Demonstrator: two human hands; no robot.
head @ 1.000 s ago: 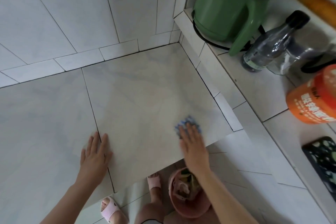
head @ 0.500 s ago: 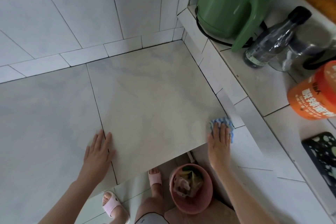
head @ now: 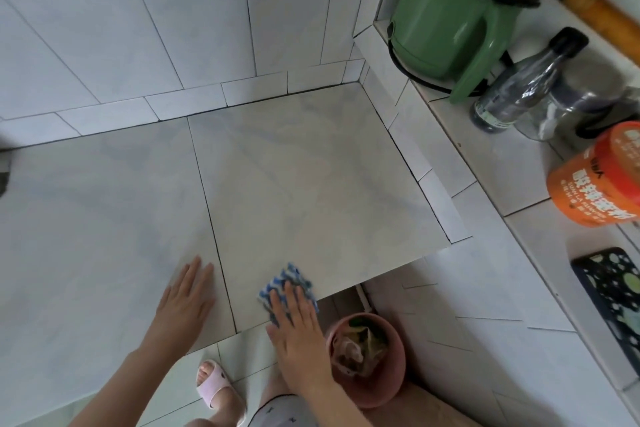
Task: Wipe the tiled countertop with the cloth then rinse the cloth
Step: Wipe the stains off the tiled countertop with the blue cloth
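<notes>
The right hand lies flat with straight fingers, pressing the blue-and-white cloth onto the tiled countertop at its front edge (only the cloth's far half shows past the fingertips). The left hand rests just beside it, palm down, fingers straight. Below the edge stand a pink bin and a pink slipper. On the raised ledge to the right sit a green kettle, a bottle and an orange tub.

two bare forearms end in the left hand and right hand. a pale pink slide slipper with a broad strap leaves the toes showing. light grey shorts carry small dark marks.
</notes>
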